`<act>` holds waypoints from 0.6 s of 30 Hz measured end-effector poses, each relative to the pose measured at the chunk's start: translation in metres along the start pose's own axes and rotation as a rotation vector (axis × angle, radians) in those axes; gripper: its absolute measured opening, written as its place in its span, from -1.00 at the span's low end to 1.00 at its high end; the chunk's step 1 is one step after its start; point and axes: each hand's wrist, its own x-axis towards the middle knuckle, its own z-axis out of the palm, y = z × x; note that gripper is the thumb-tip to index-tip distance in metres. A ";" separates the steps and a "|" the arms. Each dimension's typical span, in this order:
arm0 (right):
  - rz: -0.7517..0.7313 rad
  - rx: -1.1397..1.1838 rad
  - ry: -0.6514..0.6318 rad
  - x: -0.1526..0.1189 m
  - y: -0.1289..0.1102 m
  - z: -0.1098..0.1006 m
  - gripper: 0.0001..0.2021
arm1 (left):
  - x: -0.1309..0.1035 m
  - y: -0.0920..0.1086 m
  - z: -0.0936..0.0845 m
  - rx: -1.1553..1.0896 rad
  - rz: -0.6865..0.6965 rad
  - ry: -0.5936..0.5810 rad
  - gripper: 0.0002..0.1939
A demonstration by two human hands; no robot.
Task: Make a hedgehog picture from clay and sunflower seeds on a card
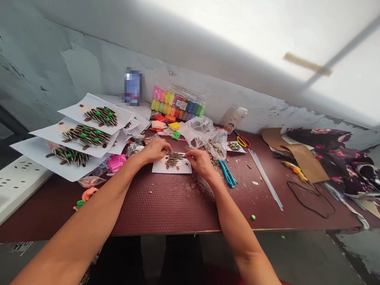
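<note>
A white card [160, 169] lies on the table in front of me, with a hedgehog picture [175, 159] made of striped sunflower seeds on a pale clay body with brown feet. My left hand [156, 151] rests at the card's upper left, its fingers curled together; whatever they hold is hidden. At the card's right edge my right hand [199, 161] pinches what looks like a sunflower seed, close to the hedgehog's back. Loose sunflower seeds [214, 152] spill from a clear plastic bag [202, 130] just beyond my right hand.
Finished-looking hedgehog sheets [69, 132] are stacked at left, beside a white power strip [20, 186]. Behind stand a pack of coloured clay [178, 105] and a white bottle [236, 118]. Rightward lie a blue cutter [228, 174], scissors [243, 140], glue sticks [267, 182] and a glue gun [295, 170].
</note>
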 end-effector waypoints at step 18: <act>-0.045 -0.097 -0.026 0.002 -0.001 0.008 -0.75 | 0.000 -0.002 0.002 0.011 0.015 0.022 -0.62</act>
